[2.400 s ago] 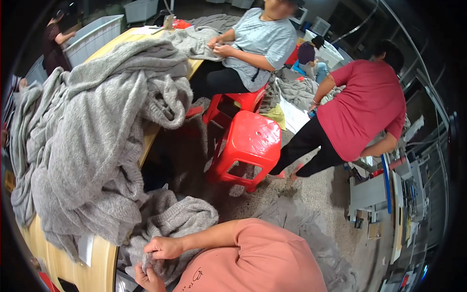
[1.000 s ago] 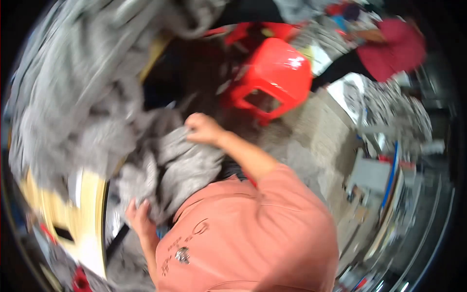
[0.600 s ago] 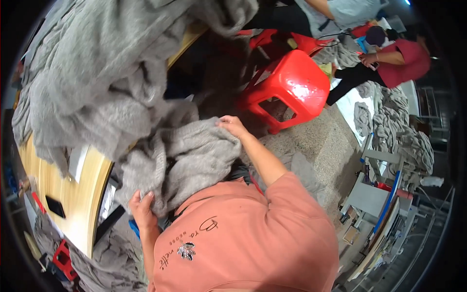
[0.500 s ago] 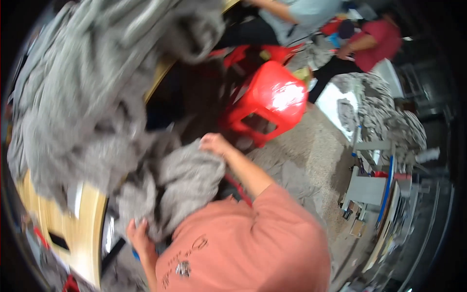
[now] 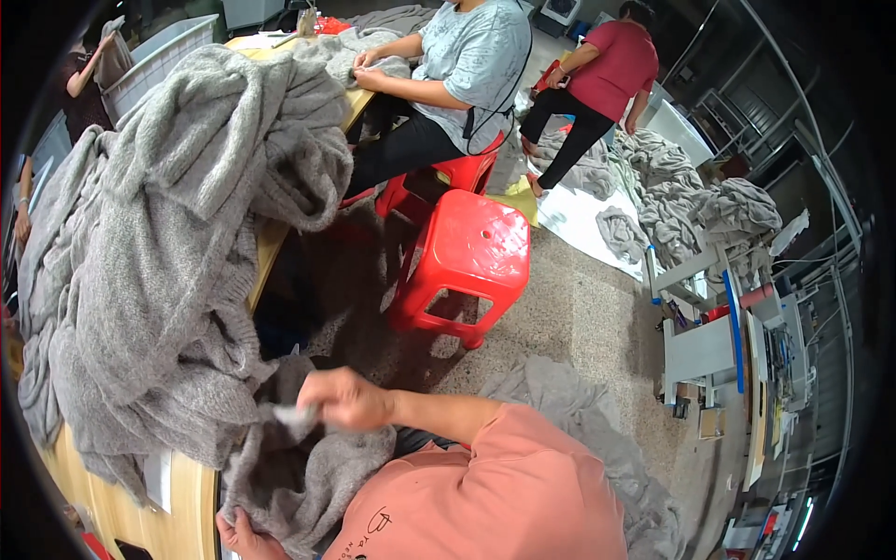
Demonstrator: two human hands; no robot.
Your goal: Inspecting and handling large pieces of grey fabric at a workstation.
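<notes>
A grey knitted garment (image 5: 347, 464) lies bunched on my lap, against the table edge. At its near left side, my left hand (image 5: 245, 539) grips the knit between thumb and fingers. Just above the garment, my right hand (image 5: 345, 399) is closed and smeared by motion. A small pale thing (image 5: 295, 418) shows at its fingertips; whether this is knit or something else I cannot make out. To the left, a large heap of grey knitwear (image 5: 159, 289) covers most of the table and hangs over its edge.
Past my right arm stands a red plastic stool (image 5: 478, 245). A seated co-worker (image 5: 476, 65) handles grey knit at the table's far end; another person (image 5: 602, 75) stands beyond. More grey knitwear lies on the floor (image 5: 579, 411) and on a white sheet (image 5: 583, 224). The wooden tabletop (image 5: 131, 490) shows nearby.
My right hand has come off the garment's far side and moved nearer and left, closed. My left hand still holds the near edge. The view has tilted up, showing more of the co-workers.
</notes>
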